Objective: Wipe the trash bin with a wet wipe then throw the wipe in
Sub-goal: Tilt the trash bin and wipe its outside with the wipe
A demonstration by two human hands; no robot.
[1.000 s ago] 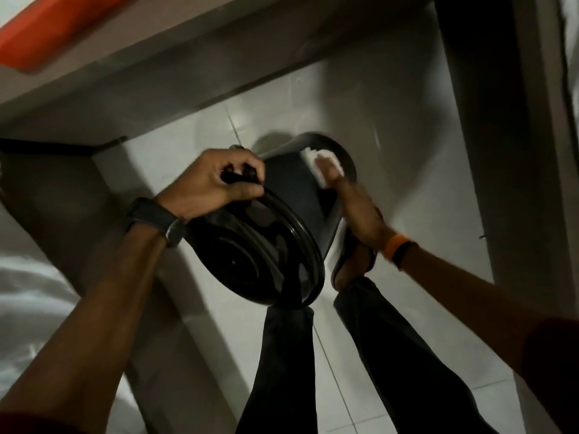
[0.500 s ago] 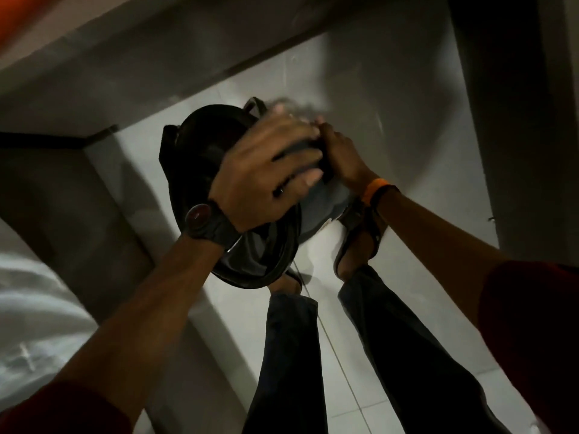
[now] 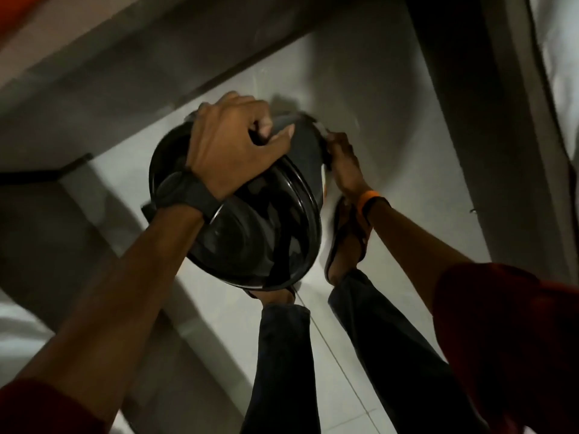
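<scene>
The black trash bin is held off the floor and tilted, its glossy lid facing me. My left hand, with a dark watch on the wrist, grips the bin's upper rim from above. My right hand, with an orange band on the wrist, presses against the bin's right side near its far end. A small patch of the white wet wipe shows at the fingertips of that hand; the rest of the wipe is hidden.
My two legs in dark trousers and a sandalled foot stand on the pale tiled floor under the bin. A grey ledge runs across the top left. A dark vertical panel stands at the right.
The bin has been turned in my hands. My left hand shifted from lying flat over the bin to gripping its upper rim, and my right hand slid along the bin's right side with the wipe.
</scene>
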